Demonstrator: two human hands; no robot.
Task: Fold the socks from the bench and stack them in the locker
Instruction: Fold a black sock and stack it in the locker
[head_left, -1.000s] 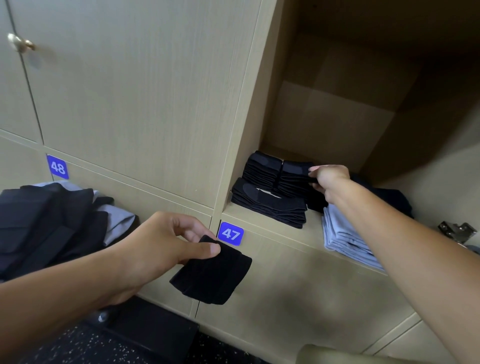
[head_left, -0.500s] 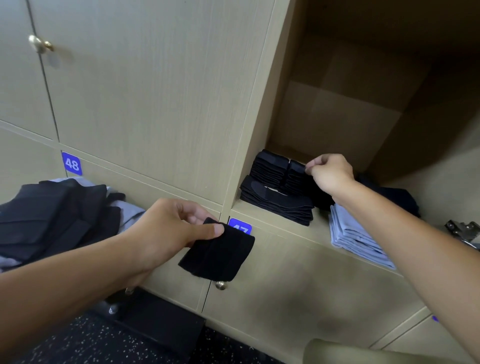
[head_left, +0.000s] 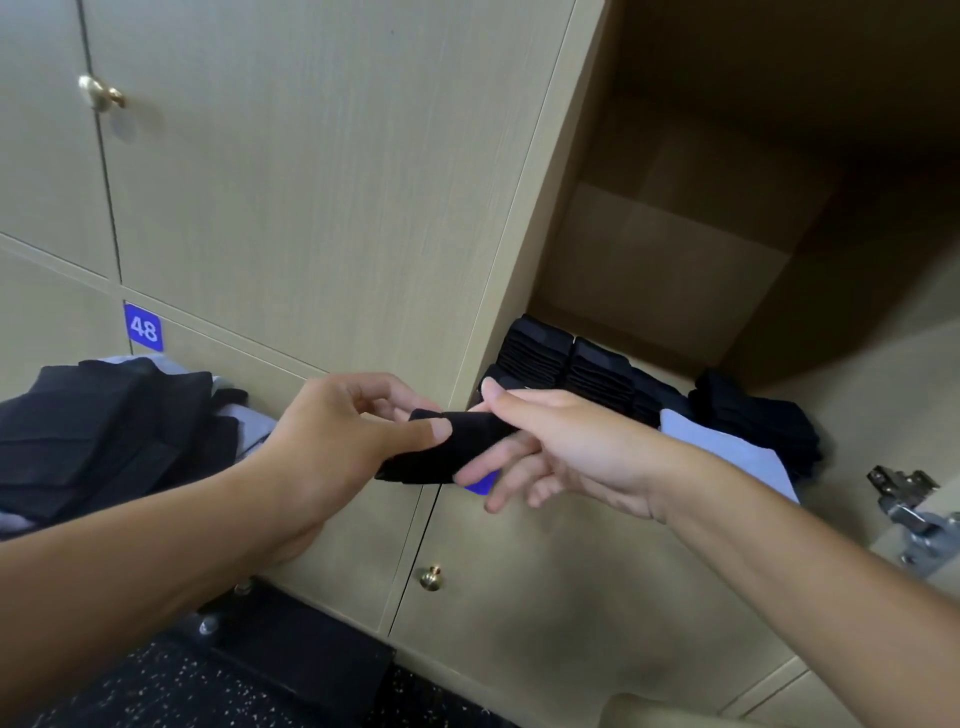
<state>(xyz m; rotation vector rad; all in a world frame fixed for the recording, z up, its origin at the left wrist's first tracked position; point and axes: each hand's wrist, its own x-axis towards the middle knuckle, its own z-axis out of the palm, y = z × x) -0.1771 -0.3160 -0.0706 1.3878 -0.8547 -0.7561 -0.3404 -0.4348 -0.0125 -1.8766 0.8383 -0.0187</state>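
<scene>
A folded black fabric sock (head_left: 449, 447) is being held in front of the light wooden locker (head_left: 670, 270), just outside its open compartment and level with its lower edge. The sock is being pinched by the left hand (head_left: 332, 441), with the thumb pressed on top of the fabric and the fingers curled beneath it. The same sock is being gripped at its other end by the right hand (head_left: 561, 447), with the thumb laid over the top and the fingers placed underneath. Inside the compartment, stacks of folded black socks (head_left: 566, 364) are being stored side by side, with a stack of folded pale blue socks (head_left: 727, 452) placed just beside them towards the front. A loose pile of dark and pale blue unfolded socks (head_left: 104, 431) is being kept at the left, below a blue number plate reading 48 (head_left: 143, 327).
</scene>
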